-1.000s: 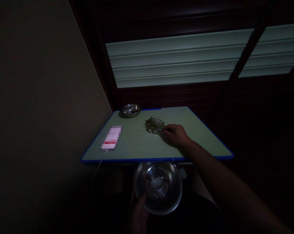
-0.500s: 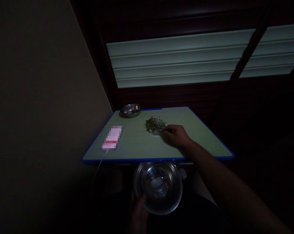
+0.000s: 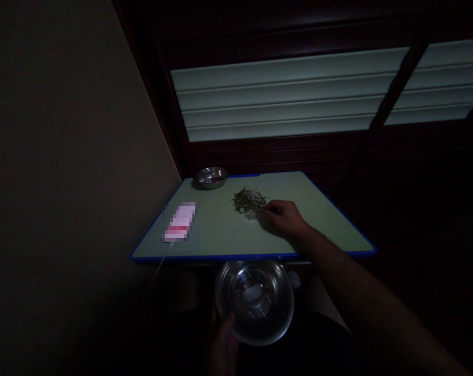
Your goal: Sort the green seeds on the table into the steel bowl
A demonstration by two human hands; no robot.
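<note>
My left hand (image 3: 224, 342) grips a shiny metal bowl (image 3: 281, 318) by its left rim, thumb on the inside wall. The bowl is tilted below the table's front edge, and a pale patch shows at its bottom, perhaps a reflection. On the table, my right hand (image 3: 285, 216) is closed, its fingers pinching a small translucent, plastic-looking piece (image 3: 253, 214). That piece touches the near edge of a loose pile of small green and whitish grains (image 3: 247, 199). The dim light hides what kind of grains they are.
A smaller metal bowl (image 3: 212, 178) stands at the table's back left corner. A phone (image 3: 180, 222) with a blurred screen lies at the left, its white cable (image 3: 158, 269) hanging over the front edge. The blue-rimmed table (image 3: 318, 237) meets dark slatted panels behind and a wall on the left.
The translucent piece has shifted very slightly at the near edge of the pile. Both hands and the held bowl stay almost where they were.
</note>
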